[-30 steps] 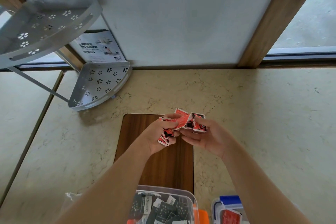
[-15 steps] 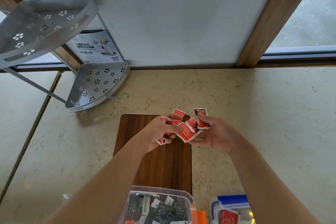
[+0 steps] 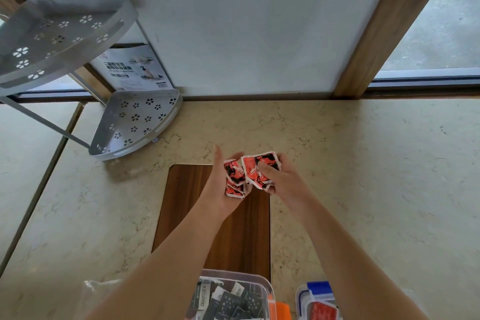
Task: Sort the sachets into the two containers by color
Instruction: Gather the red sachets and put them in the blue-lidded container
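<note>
Both hands hold a bunch of red sachets [image 3: 248, 174] with black and white print above the far end of a wooden board [image 3: 187, 195]. My left hand [image 3: 220, 184] cups the left part of the bunch, its fingers stretched upward. My right hand [image 3: 279, 176] clamps the right part, thumb pressed on top. At the bottom edge stands a clear container [image 3: 259, 282] with an orange clip, filled with black sachets [image 3: 233, 304]. To its right is a container with a blue clip [image 3: 302, 296], holding a red sachet [image 3: 323, 312].
A grey perforated two-tier corner rack [image 3: 135, 122] stands at the back left, with its printed box [image 3: 135, 67] against the wall. The beige marble counter [image 3: 363, 163] extends to the right. A crumpled clear bag [image 3: 96, 291] lies at the lower left.
The two hands have drawn closer and gathered the spread red sachets into one tighter bunch. My left fingers have straightened upward and my right thumb now presses on top.
</note>
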